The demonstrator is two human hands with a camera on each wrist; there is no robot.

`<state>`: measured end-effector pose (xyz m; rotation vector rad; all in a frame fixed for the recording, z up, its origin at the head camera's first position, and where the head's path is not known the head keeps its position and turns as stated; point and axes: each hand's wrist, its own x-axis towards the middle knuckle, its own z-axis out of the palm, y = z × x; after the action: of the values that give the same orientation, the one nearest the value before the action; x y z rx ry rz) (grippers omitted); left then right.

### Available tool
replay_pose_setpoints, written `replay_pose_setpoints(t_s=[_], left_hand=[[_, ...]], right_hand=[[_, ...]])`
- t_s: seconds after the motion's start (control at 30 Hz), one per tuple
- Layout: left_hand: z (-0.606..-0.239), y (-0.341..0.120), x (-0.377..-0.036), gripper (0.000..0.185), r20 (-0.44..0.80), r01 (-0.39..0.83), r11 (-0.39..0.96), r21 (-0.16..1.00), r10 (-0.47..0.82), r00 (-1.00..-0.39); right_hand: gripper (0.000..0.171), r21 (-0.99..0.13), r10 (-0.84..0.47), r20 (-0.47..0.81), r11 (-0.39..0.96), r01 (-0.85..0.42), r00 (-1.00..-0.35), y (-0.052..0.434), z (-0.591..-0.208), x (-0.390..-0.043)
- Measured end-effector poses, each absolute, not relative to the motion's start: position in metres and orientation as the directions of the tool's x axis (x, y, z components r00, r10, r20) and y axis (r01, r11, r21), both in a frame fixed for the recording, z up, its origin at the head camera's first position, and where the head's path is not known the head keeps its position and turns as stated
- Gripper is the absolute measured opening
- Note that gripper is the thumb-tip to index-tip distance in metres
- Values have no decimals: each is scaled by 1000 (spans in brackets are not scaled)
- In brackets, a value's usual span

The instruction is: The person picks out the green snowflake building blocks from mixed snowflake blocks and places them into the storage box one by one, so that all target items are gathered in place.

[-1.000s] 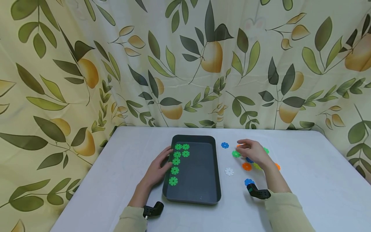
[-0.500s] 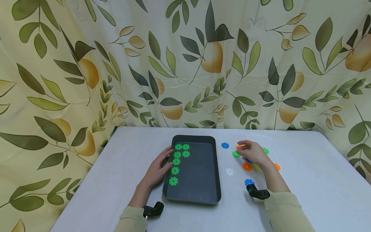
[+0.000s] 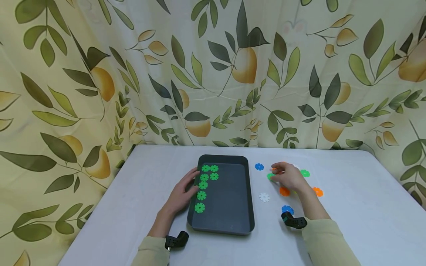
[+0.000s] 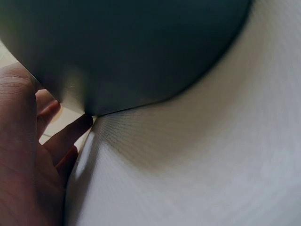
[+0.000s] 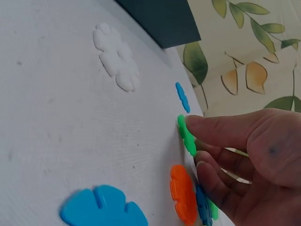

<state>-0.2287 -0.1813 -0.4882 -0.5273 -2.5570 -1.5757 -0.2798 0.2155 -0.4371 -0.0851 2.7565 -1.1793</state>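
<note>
In the head view, my left hand (image 3: 182, 192) rests against the left rim of a dark grey tray (image 3: 233, 225). In the left wrist view its fingers (image 4: 70, 136) touch the tray's outer side. Several green notched snowflake discs (image 3: 200, 207) lie along the tray's left side, mostly in a column. My right hand (image 3: 288, 176) is over loose discs on the table, its thumb and fingertips at a green disc (image 5: 186, 135). In the right wrist view the thumb overlaps that disc's edge with the other fingers bent below it; I cannot tell whether they pinch it.
Around the right hand lie two blue discs (image 3: 259, 167) (image 3: 287, 210), a white disc (image 3: 264, 197), orange discs (image 3: 318, 191) and another green disc (image 3: 305, 173). The hand partly covers others. A leaf-and-fruit patterned curtain (image 3: 213, 74) hangs behind the white table (image 3: 359, 207).
My right hand has moved slightly left and lower, its thumb and fingers now drawn in at the green disc. My left hand stays at the tray.
</note>
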Motion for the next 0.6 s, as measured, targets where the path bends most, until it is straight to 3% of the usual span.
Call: replay_pose_setpoints(t_s=[0.27, 0.6], left_hand=[[-485, -177, -226, 49, 266, 332, 388, 859, 216, -940], [-449, -169, -204, 48, 252, 321, 370, 872, 224, -941]], right_hand=[[46, -673, -93, -84, 740, -12, -992, 210, -440, -281], [42, -673, -93, -65, 739, -25, -994, 208, -440, -279]])
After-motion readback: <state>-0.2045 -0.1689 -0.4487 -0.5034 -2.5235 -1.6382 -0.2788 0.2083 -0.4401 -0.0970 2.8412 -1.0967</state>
